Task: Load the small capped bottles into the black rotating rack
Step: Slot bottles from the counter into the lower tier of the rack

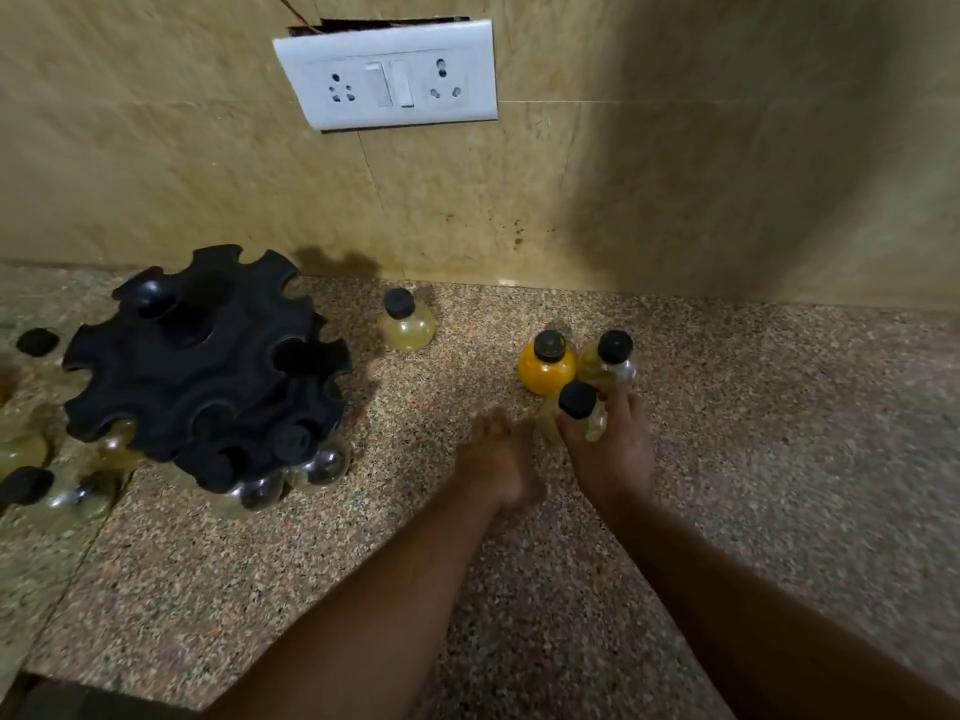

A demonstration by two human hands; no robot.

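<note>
Bare forearms, no sleeves, two hands

black-capped bottles (546, 363) upright, black rack (208, 366) tilted

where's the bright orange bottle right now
In the head view, the orange bottle stands on the counter right of centre, beside two paler bottles, just beyond the right hand.

White double socket plate with switches (387, 75) on beige tiled wall (675, 174); speckled granite counter (753, 459) below.
</note>
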